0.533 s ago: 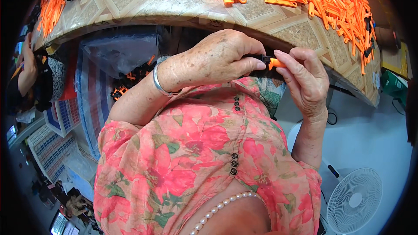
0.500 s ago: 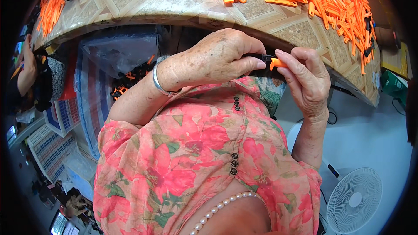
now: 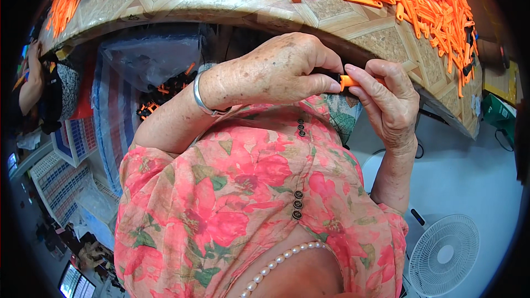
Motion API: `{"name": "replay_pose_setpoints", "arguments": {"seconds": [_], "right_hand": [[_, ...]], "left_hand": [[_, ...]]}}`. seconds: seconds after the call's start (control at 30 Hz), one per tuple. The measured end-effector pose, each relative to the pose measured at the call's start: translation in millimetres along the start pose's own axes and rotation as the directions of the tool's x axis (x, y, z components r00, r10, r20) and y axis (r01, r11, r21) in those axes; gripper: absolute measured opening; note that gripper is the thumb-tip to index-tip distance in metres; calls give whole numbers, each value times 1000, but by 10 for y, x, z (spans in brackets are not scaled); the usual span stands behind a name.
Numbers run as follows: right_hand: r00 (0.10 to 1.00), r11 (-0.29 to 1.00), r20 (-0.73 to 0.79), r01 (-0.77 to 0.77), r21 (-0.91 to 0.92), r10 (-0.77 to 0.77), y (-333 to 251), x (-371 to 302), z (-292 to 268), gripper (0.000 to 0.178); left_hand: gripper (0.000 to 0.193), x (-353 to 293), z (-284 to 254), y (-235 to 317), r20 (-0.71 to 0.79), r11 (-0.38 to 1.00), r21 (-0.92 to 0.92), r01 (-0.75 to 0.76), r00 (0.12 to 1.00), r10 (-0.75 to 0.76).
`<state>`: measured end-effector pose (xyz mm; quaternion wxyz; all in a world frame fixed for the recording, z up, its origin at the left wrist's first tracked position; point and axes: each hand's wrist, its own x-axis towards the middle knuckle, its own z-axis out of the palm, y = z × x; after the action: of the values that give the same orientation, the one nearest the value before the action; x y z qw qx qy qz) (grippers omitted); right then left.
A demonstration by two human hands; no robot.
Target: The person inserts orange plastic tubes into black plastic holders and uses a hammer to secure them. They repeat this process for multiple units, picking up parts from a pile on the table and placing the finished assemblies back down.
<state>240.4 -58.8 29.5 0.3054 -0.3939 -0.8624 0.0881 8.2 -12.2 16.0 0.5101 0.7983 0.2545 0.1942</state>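
Both hands [image 3: 337, 80] on orange plastic piece [image 3: 350, 81], below table edge [image 3: 381, 38].

Two hands, one orange piece [image 3: 350, 81] between them; one fan [image 3: 443, 255]; orange pieces [image 3: 436, 5] on table uncountable

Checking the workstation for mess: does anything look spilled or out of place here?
The orange plastic pieces lie in a loose, unsorted heap reaching the table edge at right. Nothing looks broken or fallen.

A tiled table [image 3: 353, 27] curves across twelve o'clock; a white fan [image 3: 444, 255] stands on pale floor [image 3: 469, 176] at four o'clock.
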Motion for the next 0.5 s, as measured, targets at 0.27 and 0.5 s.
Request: {"name": "replay_pose_setpoints", "arguments": {"seconds": [0.27,0.5], "right_hand": [[999,998,1,46,-32,-46,-11,12,27,40],[995,991,49,-96,98,91,-33,-5,64,32]], "left_hand": [[29,-11,54,46,-112,986,169,-8,993,28],[23,-28,100,23,-171,950,309,-39,981,96]]}}
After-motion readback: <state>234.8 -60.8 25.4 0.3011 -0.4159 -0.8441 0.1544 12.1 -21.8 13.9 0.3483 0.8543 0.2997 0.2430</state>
